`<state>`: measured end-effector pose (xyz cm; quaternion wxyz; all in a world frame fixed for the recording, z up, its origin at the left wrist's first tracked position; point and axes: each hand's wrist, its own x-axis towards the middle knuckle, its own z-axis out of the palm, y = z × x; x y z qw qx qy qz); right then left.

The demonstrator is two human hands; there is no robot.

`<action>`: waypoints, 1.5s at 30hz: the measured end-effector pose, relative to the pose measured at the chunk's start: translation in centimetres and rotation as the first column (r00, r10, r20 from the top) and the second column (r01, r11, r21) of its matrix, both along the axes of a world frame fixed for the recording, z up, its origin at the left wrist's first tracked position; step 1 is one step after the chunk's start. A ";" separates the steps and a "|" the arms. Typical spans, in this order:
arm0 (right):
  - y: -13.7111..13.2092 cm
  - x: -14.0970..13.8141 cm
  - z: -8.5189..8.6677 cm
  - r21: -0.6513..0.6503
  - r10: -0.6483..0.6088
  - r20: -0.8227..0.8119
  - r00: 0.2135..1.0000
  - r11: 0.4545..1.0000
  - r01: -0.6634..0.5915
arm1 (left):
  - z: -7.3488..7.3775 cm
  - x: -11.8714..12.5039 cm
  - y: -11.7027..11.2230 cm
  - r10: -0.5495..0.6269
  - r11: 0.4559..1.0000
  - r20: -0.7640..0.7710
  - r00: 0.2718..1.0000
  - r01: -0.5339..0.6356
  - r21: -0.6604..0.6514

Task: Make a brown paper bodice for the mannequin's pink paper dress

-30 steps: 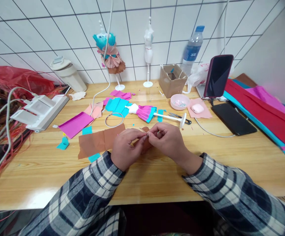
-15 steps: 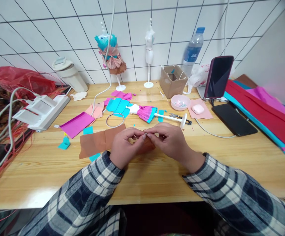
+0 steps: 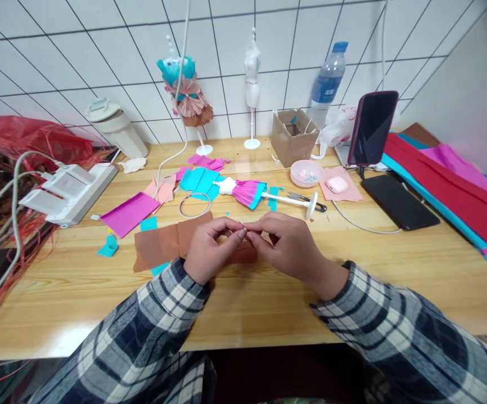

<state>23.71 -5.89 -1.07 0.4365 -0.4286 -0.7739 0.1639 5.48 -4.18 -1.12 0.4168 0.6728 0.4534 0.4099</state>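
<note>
My left hand (image 3: 212,247) and my right hand (image 3: 289,247) meet fingertip to fingertip above the table, both closed in a pinch. Something tiny sits between the fingertips, too small to make out. Beneath the hands lies a strip of brown crepe paper (image 3: 157,247), partly covered by my left hand. Just beyond them, a small white dress form (image 3: 249,192) rests on its side, wearing a pink and turquoise paper skirt. A silver ring (image 3: 195,205) lies left of it, over turquoise paper (image 3: 201,182). Small scissors (image 3: 306,201) are partly hidden behind the form's stand.
At the back stand a dressed form (image 3: 188,92), a bare white form (image 3: 252,84), a cardboard box (image 3: 294,137) and a bottle (image 3: 327,84). A pink bowl (image 3: 306,174) holds small beads. Phones (image 3: 399,202) lie right; a power strip (image 3: 69,193) and cables lie left.
The fingertips have shifted slightly against each other, still pinched together. The whole view has moved a little; the things on the table stay in place.
</note>
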 end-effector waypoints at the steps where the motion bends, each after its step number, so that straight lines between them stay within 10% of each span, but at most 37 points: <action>1: 0.0 0.0 0.0 0.002 -0.010 0.002 1.000 1.000 0.010 | 0.1 0.0 0.0 -0.010 1.000 -0.014 1.000 0.010 0.006; 45: -0.3 0.3 0.1 0.001 0.058 0.126 0.990 0.998 -0.059 | -0.4 -0.5 0.4 0.001 1.000 -0.065 0.998 -0.001 0.008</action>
